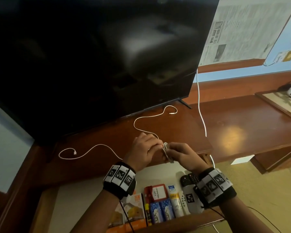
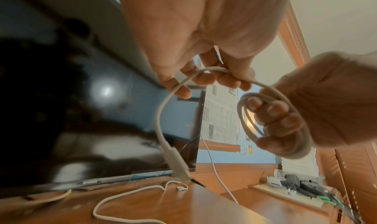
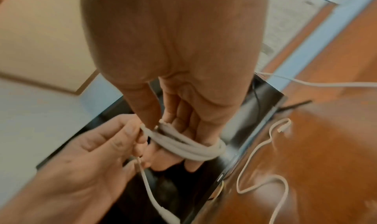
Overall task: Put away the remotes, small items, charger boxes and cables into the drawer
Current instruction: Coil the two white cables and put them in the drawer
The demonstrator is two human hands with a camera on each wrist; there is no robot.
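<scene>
Above the wooden TV stand (image 1: 233,118) both hands work one white cable (image 1: 165,149). Several turns of it are coiled round the fingers of my right hand (image 3: 173,147), with the thumb pressed on the coil (image 3: 193,148). My left hand (image 2: 204,81) pinches the free stretch, and the cable's plug (image 2: 177,161) dangles below it. More white cable lies loose on the stand, one stretch (image 1: 91,151) to the left and another (image 1: 149,117) behind my hands; my hands hide whether they join. Below my wrists, the open drawer (image 1: 74,199) holds remotes (image 1: 186,179), charger boxes (image 1: 134,207) and small tubes.
A large dark TV (image 1: 91,56) stands on the stand just behind the hands. A white cord (image 1: 199,101) hangs from behind its right edge down past the stand. A lower side table (image 1: 275,101) with devices stands at far right.
</scene>
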